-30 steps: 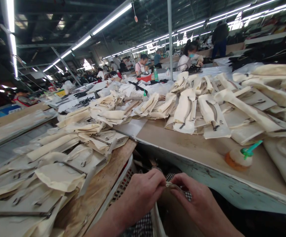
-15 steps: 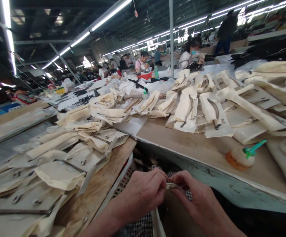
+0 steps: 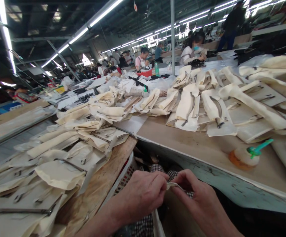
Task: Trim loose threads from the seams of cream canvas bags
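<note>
Low in the head view, my left hand is closed on the edge of a cream fabric piece. Close beside it, my right hand pinches the same edge between thumb and fingers. The piece hangs down below my hands, over a checkered cloth on my lap. Its lower part runs out of the picture, and my left fingertips are partly hidden. Stacks of similar cream pieces with dark zippers lie on the table beyond my hands, and more cream pieces cover the wooden table on my left.
A glue bottle with a green nozzle stands on the right table. A plastic basket sits between the tables. Further off are a metal post, a green bottle, a red bowl and several people at work.
My hands keep their grip on the cream fabric, and the right fingers have shifted slightly, showing more of its edge. The view has turned a little.
</note>
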Motion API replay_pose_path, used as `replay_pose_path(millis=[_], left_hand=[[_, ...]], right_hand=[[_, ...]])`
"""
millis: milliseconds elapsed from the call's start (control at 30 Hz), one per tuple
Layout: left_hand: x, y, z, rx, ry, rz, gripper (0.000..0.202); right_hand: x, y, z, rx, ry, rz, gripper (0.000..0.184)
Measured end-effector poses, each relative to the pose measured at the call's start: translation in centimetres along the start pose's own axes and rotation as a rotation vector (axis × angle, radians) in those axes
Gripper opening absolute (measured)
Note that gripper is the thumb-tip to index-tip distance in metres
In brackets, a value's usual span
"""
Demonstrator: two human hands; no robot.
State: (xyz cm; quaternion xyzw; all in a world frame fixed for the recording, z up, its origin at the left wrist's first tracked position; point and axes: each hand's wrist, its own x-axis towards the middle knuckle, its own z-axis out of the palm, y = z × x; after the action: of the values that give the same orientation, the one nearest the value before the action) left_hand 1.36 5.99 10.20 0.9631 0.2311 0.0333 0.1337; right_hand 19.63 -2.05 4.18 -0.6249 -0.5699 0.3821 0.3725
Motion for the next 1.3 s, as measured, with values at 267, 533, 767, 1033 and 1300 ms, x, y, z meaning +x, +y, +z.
replay_pose_path(millis=[267, 533, 767, 1033, 1300], left_hand=[[-0.1, -0.3, -0.2, -0.045, -0.034, 0.010, 0.011], [-0.1, -0.8, -0.3, -0.102, -0.017, 0.013, 0.014], [-0.4, -1.1, 1.1, -0.278, 0.107, -0.052, 0.017], [-0.8, -1.0, 1.1, -0.280, 0.154, -0.041, 0.015], [-1.0, -0.9, 1.2, -0.275, 0.170, -0.076, 0.016]], right_hand=[[-0.2, -0.5, 0.0, -0.008, 0.012, 0.010, 0.009], [-0.2, -0.3, 0.1, -0.060, 0.044, -0.051, 0.003], [0.2, -0.3, -0.3, -0.174, 0.089, -0.465, 0.017], [1.1, -1.4, 0.1, -0.313, 0.162, -0.609, 0.011], [1.2, -1.0, 0.3, -0.186, 0.132, -0.569, 0.015]])
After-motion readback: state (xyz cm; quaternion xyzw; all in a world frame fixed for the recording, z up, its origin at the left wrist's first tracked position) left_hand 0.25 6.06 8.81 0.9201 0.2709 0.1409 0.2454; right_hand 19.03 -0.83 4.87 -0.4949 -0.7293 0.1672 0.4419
